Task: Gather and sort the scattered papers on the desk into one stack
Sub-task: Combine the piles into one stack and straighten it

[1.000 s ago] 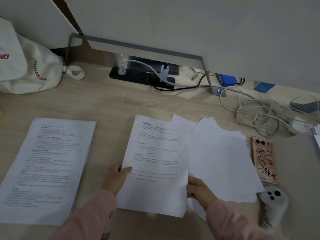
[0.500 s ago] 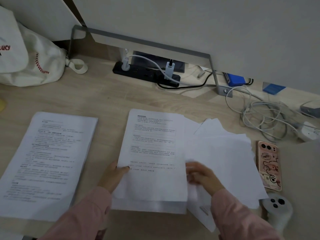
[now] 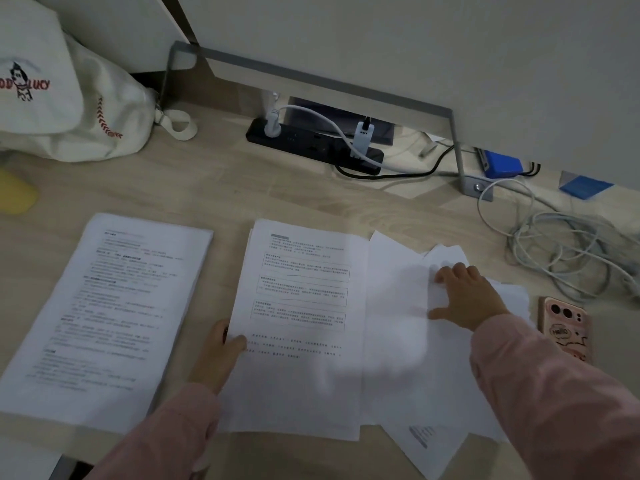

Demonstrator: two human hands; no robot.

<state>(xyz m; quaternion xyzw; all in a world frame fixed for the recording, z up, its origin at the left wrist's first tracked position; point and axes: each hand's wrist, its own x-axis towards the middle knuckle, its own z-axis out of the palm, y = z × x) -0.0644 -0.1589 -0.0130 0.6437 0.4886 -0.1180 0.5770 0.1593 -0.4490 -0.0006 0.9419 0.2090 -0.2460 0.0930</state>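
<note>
We can't read the print on the middle stack (image 3: 301, 306) or left stack (image 3: 104, 306), too small. Phone (image 3: 564, 323) partly hidden by right sleeve (image 3: 554, 393). Bag (image 3: 69, 98) cut off at left edge. Loose sheets (image 3: 398, 323) blurred.

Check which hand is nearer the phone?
Right. The right hand lies flat on the loose sheets, just left of the phone. The left hand grips the printed stack at its left edge, farther off.
</note>
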